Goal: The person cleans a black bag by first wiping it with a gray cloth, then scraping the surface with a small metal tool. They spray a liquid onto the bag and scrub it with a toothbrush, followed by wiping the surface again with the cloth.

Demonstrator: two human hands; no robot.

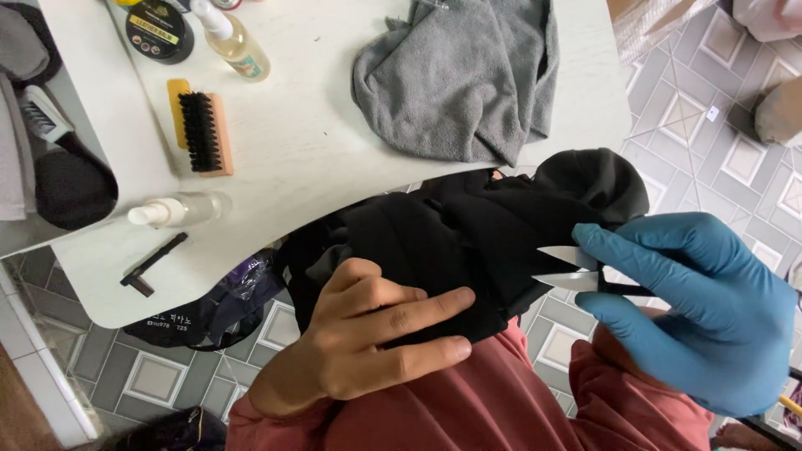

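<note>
A black fabric item (451, 242) lies bunched across my lap and against the white table's edge. My bare left hand (368, 338) rests flat on its near side, fingers stretched to the right. My right hand (702, 301), in a blue glove, grips small thread snips (568, 269). Their two pointed metal blades are apart and point left at the right edge of the black fabric.
On the white table (317, 150) lie a crumpled grey cloth (468, 75), a wooden brush with black bristles (200, 129), two spray bottles (238, 42) (180, 209), a round black tin (159, 29) and a small black tool (152, 265). Below is a grey tiled floor (710, 117).
</note>
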